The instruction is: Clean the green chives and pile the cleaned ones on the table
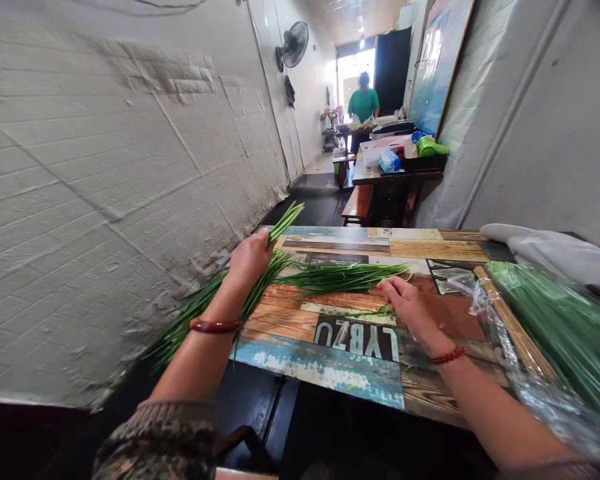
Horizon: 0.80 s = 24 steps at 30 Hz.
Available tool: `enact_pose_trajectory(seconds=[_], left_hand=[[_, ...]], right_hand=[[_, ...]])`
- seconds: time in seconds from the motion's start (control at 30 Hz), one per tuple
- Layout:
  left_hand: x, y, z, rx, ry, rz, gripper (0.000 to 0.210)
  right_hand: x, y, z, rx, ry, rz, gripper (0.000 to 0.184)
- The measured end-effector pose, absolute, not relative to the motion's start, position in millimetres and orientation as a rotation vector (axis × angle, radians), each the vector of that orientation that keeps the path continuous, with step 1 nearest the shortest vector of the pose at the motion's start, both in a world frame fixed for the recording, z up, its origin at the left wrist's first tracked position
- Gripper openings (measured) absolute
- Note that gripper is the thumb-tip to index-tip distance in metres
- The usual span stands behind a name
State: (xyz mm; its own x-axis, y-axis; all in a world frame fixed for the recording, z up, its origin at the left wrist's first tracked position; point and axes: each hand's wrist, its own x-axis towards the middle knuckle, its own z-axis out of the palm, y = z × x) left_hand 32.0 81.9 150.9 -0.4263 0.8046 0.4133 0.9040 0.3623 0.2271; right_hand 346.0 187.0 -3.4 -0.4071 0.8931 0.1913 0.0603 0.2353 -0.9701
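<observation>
My left hand (250, 257) is closed around a bunch of chives (289, 220), long green stalks whose cut ends point up and away from me. Their leaves (190, 313) hang down past my wrist, over the table's left edge. A loose pile of chives (345, 277) lies across the table in front of me. At the right end of this pile my right hand (404, 300) has thumb and fingers pinched together; what is between them is too small to make out. Thin green scraps (380, 311) lie just below those fingers.
The patchwork-wood table (280, 353) carries a plastic-wrapped bundle of chives (545, 313) at right, beside a grey cloth (555, 253). A white brick wall (105, 200) runs close on the left. Farther back stand a bench (359, 202), a loaded table (370, 175) and a person in green (363, 103).
</observation>
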Motion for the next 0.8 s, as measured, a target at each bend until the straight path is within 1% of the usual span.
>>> enact_pose_trajectory(seconds=[0.03,0.1,0.23,0.37,0.47,0.57,0.7,0.8], left_hand=[[19,83,144,-1.476,-2.452,-0.428,0.024],[-8,85,127,-1.382,-2.563,-0.186,0.035],[-59,91,97,-1.214,-2.734,-0.024,0.055],[-83,95,64,-1.107,-2.796,0.004,0.074],[-79,94,35,-1.205,-2.893,0.009,0.073],[-72,89,15,-1.292,-2.793,-0.054,0.072],[-73,87,13,-1.368,-2.670,-0.140,0.072],[-62,96,25,-1.317,-2.505,-0.332,0.072]], right_hand=[[349,192,-4,-0.892,-1.647,1.283,0.041],[354,200,-5,-0.898,-1.568,1.287,0.044],[361,208,-10,-0.959,-1.373,1.274,0.043],[367,212,-13,-0.974,-1.277,1.292,0.038],[369,214,-13,-0.962,-1.275,1.308,0.034],[368,214,-12,-0.962,-1.276,1.322,0.032],[365,216,-10,-0.996,-1.278,1.296,0.033],[365,222,-14,-1.030,-1.327,1.186,0.034]])
